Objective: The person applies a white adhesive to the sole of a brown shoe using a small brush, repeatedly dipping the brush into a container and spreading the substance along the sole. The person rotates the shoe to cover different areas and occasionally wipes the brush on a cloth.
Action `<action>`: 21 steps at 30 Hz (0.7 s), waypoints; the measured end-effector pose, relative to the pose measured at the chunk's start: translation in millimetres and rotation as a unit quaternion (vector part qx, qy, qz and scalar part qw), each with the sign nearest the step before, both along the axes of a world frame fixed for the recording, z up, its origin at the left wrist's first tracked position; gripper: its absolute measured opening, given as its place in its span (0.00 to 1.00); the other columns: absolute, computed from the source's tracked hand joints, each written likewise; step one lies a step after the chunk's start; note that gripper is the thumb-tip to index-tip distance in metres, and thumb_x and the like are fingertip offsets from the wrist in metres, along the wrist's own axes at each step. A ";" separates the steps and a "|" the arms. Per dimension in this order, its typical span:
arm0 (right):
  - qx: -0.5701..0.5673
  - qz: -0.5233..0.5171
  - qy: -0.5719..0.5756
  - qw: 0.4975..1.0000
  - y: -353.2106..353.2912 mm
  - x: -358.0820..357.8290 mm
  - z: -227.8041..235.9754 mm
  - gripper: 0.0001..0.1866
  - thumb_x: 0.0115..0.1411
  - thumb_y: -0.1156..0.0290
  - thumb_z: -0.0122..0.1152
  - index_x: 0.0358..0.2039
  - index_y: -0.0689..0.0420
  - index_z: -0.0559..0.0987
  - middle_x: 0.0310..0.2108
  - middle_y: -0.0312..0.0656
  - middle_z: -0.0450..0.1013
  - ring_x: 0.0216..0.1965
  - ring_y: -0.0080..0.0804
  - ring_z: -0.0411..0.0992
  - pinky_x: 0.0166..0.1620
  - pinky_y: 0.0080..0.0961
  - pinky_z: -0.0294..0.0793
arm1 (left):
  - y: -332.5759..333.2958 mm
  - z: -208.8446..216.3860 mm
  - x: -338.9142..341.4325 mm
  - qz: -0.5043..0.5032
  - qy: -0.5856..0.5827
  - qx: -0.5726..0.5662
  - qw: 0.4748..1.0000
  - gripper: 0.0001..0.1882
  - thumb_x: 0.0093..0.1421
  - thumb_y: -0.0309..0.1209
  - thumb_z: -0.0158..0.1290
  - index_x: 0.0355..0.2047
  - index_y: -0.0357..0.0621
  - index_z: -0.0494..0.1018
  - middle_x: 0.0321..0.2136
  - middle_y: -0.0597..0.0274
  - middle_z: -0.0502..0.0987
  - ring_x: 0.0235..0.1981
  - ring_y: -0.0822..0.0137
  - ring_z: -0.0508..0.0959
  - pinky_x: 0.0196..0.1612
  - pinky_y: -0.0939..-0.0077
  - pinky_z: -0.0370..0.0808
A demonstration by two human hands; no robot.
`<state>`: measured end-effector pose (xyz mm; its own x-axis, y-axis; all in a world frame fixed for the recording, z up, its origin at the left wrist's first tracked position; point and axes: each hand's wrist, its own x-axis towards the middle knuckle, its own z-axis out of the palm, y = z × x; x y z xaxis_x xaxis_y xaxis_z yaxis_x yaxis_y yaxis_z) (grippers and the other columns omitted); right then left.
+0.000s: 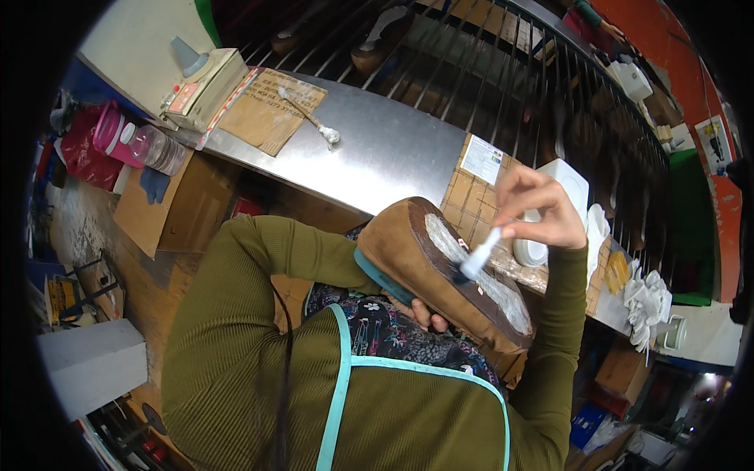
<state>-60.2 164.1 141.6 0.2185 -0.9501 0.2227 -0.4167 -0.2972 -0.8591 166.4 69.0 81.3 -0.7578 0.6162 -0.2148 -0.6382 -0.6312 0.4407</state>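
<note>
A brown suede shoe upper [397,243] sits on a teal shoe last [382,276], its underside tilted up. My left hand [429,315] supports it from below, fingers curled at its near side and the rest of the hand hidden. Whitish patches run along the middle of the dark underside. My right hand [546,212] pinches a small white brush [481,253], slightly blurred, with its dark tip against the underside. Just beyond the shoe, beside my right hand, stands a white tub [531,251].
On the metal bench [369,141] lie cardboard [271,110] and a white-tipped stick [328,135]. A barred rack [463,63] behind carries more shoes. White gloves [648,298] hang at the right edge; a plastic bottle [159,149] is left. Another person's hand [613,31] shows far right.
</note>
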 end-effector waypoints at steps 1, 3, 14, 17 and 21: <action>0.011 -0.007 -0.003 1.000 8.2 -7.3 -1.2 0.11 0.44 0.69 0.74 0.29 0.57 0.85 0.29 0.35 0.70 0.28 0.21 0.65 0.27 0.19 0.62 | 0.5 -3.4 -3.6 0.000 0.004 0.016 1.000 0.32 0.59 0.52 0.51 0.53 0.38 0.65 0.43 0.50 0.74 0.38 0.64 0.79 0.38 0.69 0.80; 0.016 -0.078 -0.038 0.996 30.6 -14.8 -0.6 0.09 0.45 0.72 0.72 0.28 0.60 0.85 0.29 0.36 0.70 0.29 0.23 0.67 0.29 0.19 0.63 | 0.1 -11.6 -12.3 0.015 0.013 0.060 0.998 0.33 0.59 0.53 0.51 0.54 0.39 0.64 0.44 0.49 0.74 0.39 0.63 0.79 0.39 0.68 0.80; -0.107 -0.435 0.145 0.882 82.4 91.2 -28.2 0.10 0.42 0.70 0.74 0.29 0.52 0.85 0.27 0.32 0.71 0.28 0.24 0.65 0.37 0.24 0.55 | -73.1 -50.6 -97.3 0.379 0.183 -0.038 0.906 0.40 0.60 0.62 0.42 0.61 0.41 0.60 0.53 0.49 0.70 0.51 0.58 0.74 0.54 0.62 0.73; -0.135 -0.502 0.196 0.831 71.1 84.7 -44.9 0.10 0.44 0.69 0.72 0.30 0.51 0.85 0.28 0.32 0.70 0.28 0.25 0.66 0.36 0.25 0.53 | -72.9 -44.3 -107.7 0.411 0.180 -0.074 0.891 0.41 0.60 0.63 0.39 0.62 0.41 0.58 0.55 0.49 0.68 0.53 0.58 0.73 0.57 0.63 0.70; -0.226 -0.559 0.261 0.754 38.5 33.0 -39.7 0.08 0.46 0.68 0.71 0.29 0.52 0.84 0.27 0.32 0.69 0.27 0.24 0.66 0.37 0.27 0.52 | -69.4 -47.4 -110.7 0.391 0.179 -0.098 0.897 0.45 0.57 0.65 0.41 0.63 0.41 0.55 0.56 0.49 0.67 0.52 0.58 0.73 0.55 0.64 0.72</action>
<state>-27.2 202.6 102.0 -0.4924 -0.4584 0.7399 -0.8702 0.2774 -0.4072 55.7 -0.3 33.9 -0.9841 -0.1575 0.0816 0.1704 -0.7123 0.6809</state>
